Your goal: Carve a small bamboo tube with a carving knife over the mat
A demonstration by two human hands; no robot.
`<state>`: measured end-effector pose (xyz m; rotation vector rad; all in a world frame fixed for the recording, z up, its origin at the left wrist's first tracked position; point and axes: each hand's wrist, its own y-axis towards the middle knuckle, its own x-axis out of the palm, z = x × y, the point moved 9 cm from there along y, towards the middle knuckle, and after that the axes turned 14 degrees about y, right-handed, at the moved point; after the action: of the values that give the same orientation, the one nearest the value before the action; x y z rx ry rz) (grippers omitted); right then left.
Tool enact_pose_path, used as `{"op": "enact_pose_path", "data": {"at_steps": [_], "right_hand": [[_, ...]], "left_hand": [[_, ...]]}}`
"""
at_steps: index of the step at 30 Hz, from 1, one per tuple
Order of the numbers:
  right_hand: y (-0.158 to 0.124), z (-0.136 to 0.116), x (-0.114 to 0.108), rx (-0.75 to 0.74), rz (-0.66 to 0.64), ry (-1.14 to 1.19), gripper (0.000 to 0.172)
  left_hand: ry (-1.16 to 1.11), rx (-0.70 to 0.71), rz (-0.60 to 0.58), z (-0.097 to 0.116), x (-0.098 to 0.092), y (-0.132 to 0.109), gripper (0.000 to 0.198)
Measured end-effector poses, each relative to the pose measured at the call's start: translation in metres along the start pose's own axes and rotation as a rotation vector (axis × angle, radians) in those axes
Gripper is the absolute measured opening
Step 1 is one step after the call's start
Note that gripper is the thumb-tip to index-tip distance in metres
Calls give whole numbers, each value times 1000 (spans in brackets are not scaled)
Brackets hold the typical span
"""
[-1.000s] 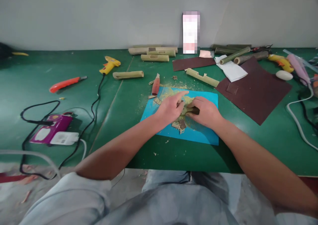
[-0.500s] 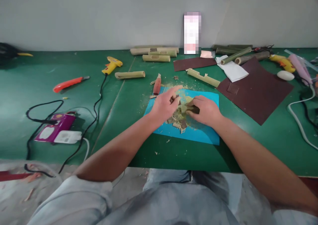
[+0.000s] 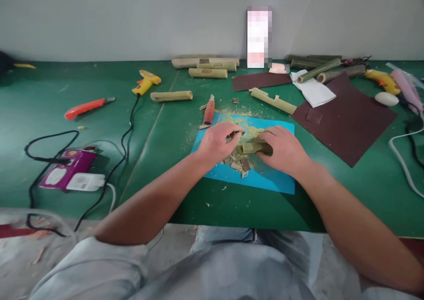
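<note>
My right hand (image 3: 281, 149) is closed around a short bamboo tube (image 3: 252, 148), whose open end points left. My left hand (image 3: 219, 142) is closed just left of the tube, fingers curled in a pinch; a small dark edge shows there, but I cannot make out what it is. Both hands are above a blue sheet (image 3: 270, 183) strewn with shavings and small bamboo chips (image 3: 236, 166). Beside the sheet's upper left corner lies a knife with a reddish wooden handle (image 3: 209, 111).
Bamboo tubes (image 3: 208, 73) lie along the wall, and a notched one (image 3: 273, 101) near brown sheets (image 3: 351, 128). A phone (image 3: 258, 37) leans on the wall. Leftward are a yellow glue gun (image 3: 144, 84), an orange cutter (image 3: 86, 108) and a corded purple power strip (image 3: 71, 170).
My left hand's index finger, stretched out before, is now curled in. The tube in my right hand shows more of its length. The view has shifted slightly.
</note>
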<state>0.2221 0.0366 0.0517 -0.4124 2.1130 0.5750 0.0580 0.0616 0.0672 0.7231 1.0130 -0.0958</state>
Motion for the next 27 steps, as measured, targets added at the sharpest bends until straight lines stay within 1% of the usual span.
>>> {"op": "enact_pose_path", "data": {"at_steps": [4,6,8,12,14,16,19,21,22,25,26,27], "right_hand": [[-2,5,-5,23,1,-3,34],[-2,7,-7,31,9,-5,35],[-2,9,-8,41,20,-10,35],[-2,15,-8,64,40,-5,32],[-2,17,-7,68,41,4,30],[-1,19,-6,65,44,13,28],[-1,19,-5,53,61,42,26],[-1,20,-5,54,69,71,26],[0,20,-5,58,67,84,26],[0,21,-3,72,49,121,25],[1,21,-3,74,44,132,24],[1,20,-3,73,40,143,23]], "left_hand": [[-7,-12,3,-1,0,-1,24],[-10,-14,13,-1,-1,-1,24],[-19,-4,40,1,-3,-1,20],[-35,24,144,4,-15,-2,9],[-29,21,170,4,-18,-1,5],[-16,5,162,2,-19,0,5],[-13,-29,112,-2,-14,0,8],[-38,-64,87,-5,-11,-1,6],[-62,-89,84,-6,-10,-2,10],[-162,-151,109,-9,-10,-4,38],[-192,-156,114,-8,-10,-5,41],[-212,-155,116,-7,-10,-5,39]]}}
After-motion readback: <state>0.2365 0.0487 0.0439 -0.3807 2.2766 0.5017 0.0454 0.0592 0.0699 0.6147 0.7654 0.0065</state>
